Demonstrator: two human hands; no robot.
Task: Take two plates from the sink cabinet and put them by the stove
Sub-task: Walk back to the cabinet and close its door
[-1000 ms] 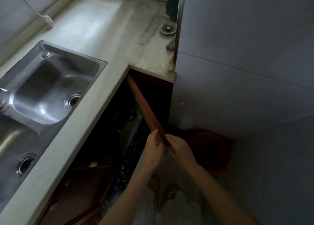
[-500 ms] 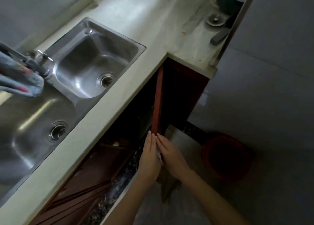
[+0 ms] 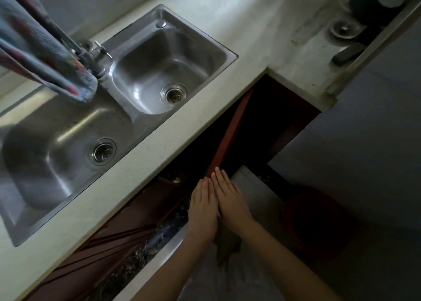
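Observation:
The dark red cabinet door (image 3: 230,132) under the sink counter stands ajar, seen edge-on, with a black gap on either side of it. My left hand (image 3: 202,207) and my right hand (image 3: 230,198) lie flat side by side, fingers straight and together, their tips at the door's lower edge. Neither hand holds anything. The inside of the cabinet is too dark to make out, and no plates show in view.
A steel double sink (image 3: 127,91) sits in the pale counter (image 3: 246,20), with a blue cloth (image 3: 43,48) draped over the tap. A sink strainer (image 3: 344,28) and dark objects sit at the counter's far right. A red bucket (image 3: 319,221) stands on the floor by the grey wall.
The door has swung from wide open to nearly edge-on toward the cabinet. My hands went from gripping its edge to lying flat against it. The view shifted toward the sink.

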